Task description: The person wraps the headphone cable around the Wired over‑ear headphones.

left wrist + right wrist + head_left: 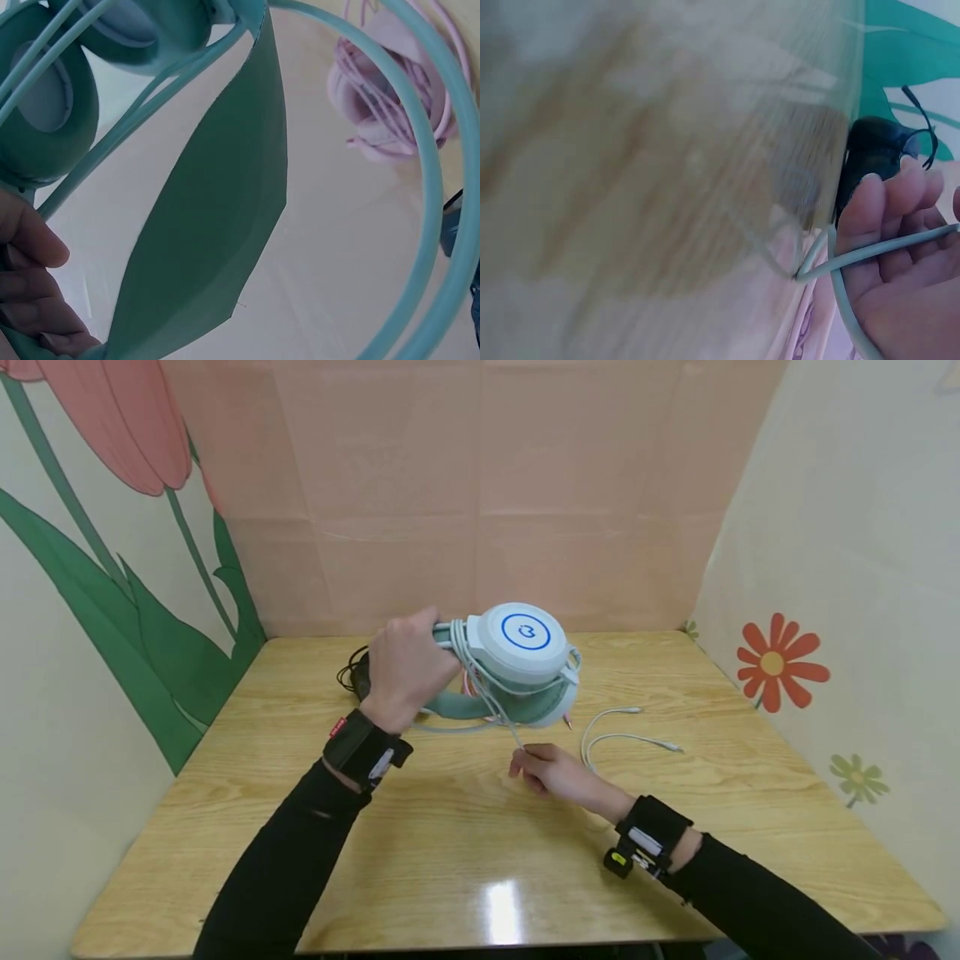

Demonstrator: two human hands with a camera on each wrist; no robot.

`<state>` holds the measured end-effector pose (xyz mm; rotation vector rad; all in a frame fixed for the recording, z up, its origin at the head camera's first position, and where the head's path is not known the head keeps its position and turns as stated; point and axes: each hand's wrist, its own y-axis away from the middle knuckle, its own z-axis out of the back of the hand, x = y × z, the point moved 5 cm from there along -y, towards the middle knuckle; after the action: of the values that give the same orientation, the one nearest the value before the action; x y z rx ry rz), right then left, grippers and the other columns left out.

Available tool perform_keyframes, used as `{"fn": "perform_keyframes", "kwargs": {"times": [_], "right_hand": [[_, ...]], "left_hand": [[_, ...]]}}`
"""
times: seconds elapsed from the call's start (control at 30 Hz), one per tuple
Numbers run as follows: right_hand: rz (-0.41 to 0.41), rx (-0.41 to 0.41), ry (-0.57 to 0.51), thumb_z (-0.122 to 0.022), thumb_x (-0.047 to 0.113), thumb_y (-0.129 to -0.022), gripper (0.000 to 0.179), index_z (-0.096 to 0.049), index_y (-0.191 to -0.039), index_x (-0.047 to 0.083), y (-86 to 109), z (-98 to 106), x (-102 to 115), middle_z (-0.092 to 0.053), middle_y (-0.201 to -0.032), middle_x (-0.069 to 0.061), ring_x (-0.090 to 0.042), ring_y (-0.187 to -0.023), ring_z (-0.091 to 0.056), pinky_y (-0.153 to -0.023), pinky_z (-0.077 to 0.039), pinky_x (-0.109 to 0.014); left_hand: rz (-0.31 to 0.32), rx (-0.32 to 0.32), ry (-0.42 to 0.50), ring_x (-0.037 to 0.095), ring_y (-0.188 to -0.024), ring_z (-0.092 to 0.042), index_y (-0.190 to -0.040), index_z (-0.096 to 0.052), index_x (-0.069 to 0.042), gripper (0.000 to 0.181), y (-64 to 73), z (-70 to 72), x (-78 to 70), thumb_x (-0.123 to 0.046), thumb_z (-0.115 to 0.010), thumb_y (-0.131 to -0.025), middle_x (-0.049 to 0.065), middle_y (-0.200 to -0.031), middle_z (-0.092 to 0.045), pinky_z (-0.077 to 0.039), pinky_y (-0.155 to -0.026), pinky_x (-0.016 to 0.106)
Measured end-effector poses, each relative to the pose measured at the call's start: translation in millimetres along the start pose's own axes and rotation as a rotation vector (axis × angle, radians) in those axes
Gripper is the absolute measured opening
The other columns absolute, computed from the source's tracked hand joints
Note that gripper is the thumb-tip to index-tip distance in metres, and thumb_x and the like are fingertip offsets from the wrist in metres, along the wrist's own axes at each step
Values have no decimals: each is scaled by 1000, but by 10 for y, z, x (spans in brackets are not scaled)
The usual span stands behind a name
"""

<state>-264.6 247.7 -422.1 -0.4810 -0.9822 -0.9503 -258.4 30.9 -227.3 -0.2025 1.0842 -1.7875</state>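
My left hand [408, 664] grips a pair of pale blue and green headphones [525, 643] by the headband, above the table. A thin pale cable is wound several times around the headband beside the near white ear cup, which bears a blue ring logo. In the left wrist view the green ear cushions [82, 112] show at the upper left. Lower and to the right, my right hand [551, 772] holds the cable [516, 737] with curled fingers. The right wrist view shows this cable [885, 247] running across the fingers.
A separate white cable [592, 739] lies curved on the wooden table [450, 868], right of the headphones. Behind them is a pink item [390, 90] wound with pink cord. A black object [874, 154] with a thin black cord lies behind my left hand.
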Motion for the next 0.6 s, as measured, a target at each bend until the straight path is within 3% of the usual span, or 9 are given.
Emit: {"fn": "perform_keyframes", "kwargs": {"times": [0.13, 0.27, 0.43, 0.6], "right_hand": [[34, -3, 32, -37, 16, -103, 33, -59, -95, -8, 0, -3, 7, -50, -67, -28, -46, -62, -47, -54, -42, -32], [56, -18, 34, -41, 16, -102, 31, -59, -93, -8, -12, 29, -15, -52, -71, -27, -39, -63, -50, -56, -43, -28], [44, -31, 111, -42, 22, -102, 32, -59, -91, -3, -26, 83, -63, -51, -71, -15, -20, -63, -49, -58, -42, -25], [32, -61, 337, -41, 32, -101, 38, -57, -81, 4, -25, 152, -92, -48, -64, 1, -11, -54, -45, -53, -39, -28]], "left_hand": [[-5, -20, 11, 13, -44, -25, -59, -36, -15, 34, -40, 55, -6, -27, -61, -79, -4, -52, -28, -22, -40, 28], [-18, -40, 7, 13, -43, -24, -59, -35, -15, 36, -71, 102, -23, -26, -60, -80, -4, -51, -27, -21, -40, 28], [-13, -28, 23, 13, -43, -24, -59, -34, -15, 36, -94, 137, -47, -27, -59, -82, -4, -51, -28, -22, -40, 28], [18, -16, 20, 14, -43, -26, -60, -37, -14, 34, -124, 177, -3, -26, -60, -83, -3, -52, -29, -22, -41, 28]]}}
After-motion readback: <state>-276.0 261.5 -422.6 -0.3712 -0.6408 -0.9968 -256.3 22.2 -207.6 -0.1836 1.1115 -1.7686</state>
